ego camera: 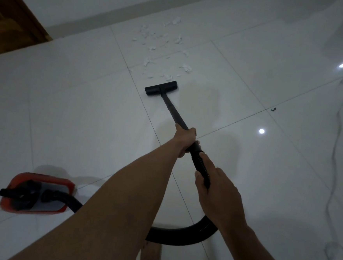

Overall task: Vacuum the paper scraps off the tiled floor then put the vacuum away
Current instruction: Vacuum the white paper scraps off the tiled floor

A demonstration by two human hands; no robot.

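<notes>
Several white paper scraps (164, 48) lie scattered on the glossy white tiled floor (76, 113) near the far wall. The vacuum's black floor head (161, 88) rests flat on the tiles just short of the nearest scraps. Its black wand (173, 109) runs back to my left hand (185, 139), which grips the wand's upper end. My right hand (217, 191) holds the ribbed black hose (201, 166) just behind it. The hose loops down and left to the red vacuum body (37, 193) on the floor at lower left.
A thin power cord (338, 125) snakes along the right side of the floor. A small dark bit (273, 109) lies on a tile joint at right. A wooden door (14, 19) stands at upper left beside the grey skirting (118, 12). My bare leg (150, 256) shows at the bottom.
</notes>
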